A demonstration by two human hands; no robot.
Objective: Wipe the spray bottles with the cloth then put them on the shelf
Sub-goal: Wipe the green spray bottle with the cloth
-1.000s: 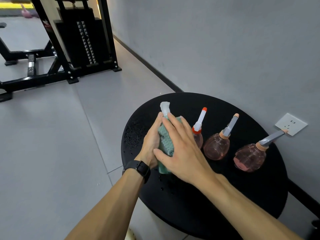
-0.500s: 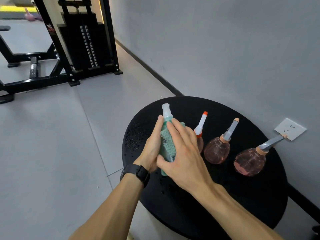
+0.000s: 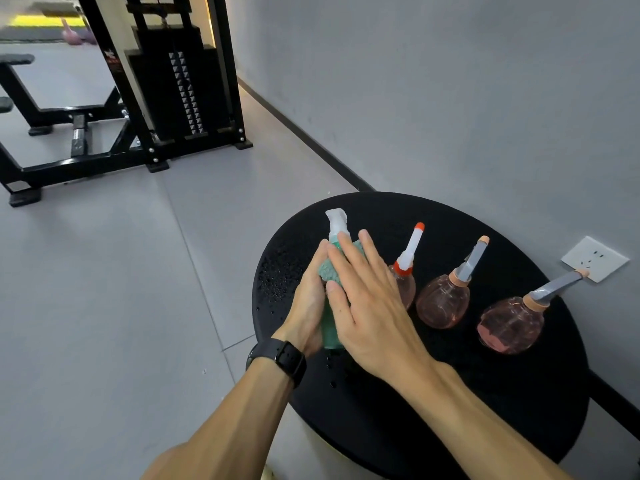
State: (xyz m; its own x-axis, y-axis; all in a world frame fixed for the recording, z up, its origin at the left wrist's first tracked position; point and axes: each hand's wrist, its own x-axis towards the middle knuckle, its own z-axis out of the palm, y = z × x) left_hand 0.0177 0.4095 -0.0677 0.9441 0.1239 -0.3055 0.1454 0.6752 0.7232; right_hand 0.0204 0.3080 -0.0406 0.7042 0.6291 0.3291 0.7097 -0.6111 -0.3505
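We see a round black table (image 3: 415,427) speckled with water drops; a green bottle (image 3: 331,332) with a white spray head, wrapped in a nubbly teal cloth (image 3: 330,275); three clear pink bottles, one (image 3: 406,287) with a red-and-white nozzle, two (image 3: 443,301) (image 3: 507,323) with grey-and-peach nozzles; a black watch (image 3: 282,356); a white wall socket (image 3: 594,258).

Four spray bottles stand on the round black table (image 3: 450,427): one green plastic bottle with a white nozzle (image 3: 335,223), one pink bottle with a white-and-red nozzle (image 3: 408,252), and two round pink bottles with grey nozzles (image 3: 443,301) (image 3: 507,325); one green textured cloth (image 3: 329,271); two hands (image 3: 310,306) (image 3: 372,306)
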